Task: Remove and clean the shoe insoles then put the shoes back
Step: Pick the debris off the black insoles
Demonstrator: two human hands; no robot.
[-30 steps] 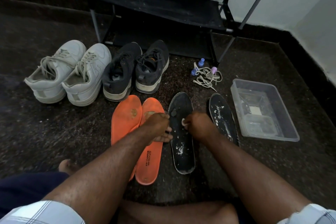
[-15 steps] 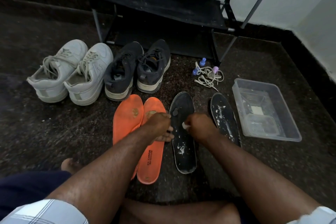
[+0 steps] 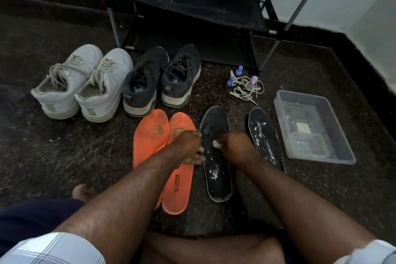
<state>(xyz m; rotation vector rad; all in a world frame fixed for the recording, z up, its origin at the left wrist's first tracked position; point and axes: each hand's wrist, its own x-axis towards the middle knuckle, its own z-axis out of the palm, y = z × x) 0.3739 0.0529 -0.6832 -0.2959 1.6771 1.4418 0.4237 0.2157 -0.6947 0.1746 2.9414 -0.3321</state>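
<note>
A: Why two hands on one insole?
B: Centre frame, the left hand (image 3: 188, 149) pins the black insole (image 3: 216, 169) to the floor; the right hand (image 3: 232, 146) scrubs, fingers pinching a white wad (image 3: 216, 143).
A: Beyond?
B: Shoes (image 3: 141, 83) wait before the rack (image 3: 192, 6).

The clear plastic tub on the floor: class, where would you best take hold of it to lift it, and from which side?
Grip the clear plastic tub by its flared rim on both long sides, from above: it sits upright and open-topped, and may hold liquid.
</note>
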